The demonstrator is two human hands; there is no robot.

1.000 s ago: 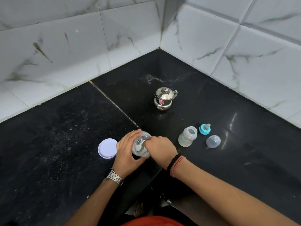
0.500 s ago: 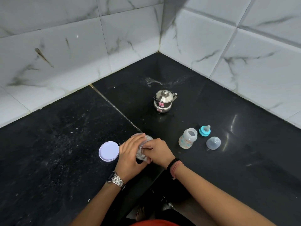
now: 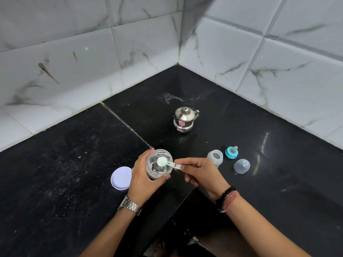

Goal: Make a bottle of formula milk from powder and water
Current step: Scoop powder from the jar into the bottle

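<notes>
The right hand pinches the handle of a scoop, whose heaped bowl sits over the mouth of the jar, handle running level toward the right. The left hand wraps round the jar, held just above the bench. The open bottle stands upright just right of the right grip, so that hand is nearer; likely next, the scoop travels rightward to its mouth.
</notes>
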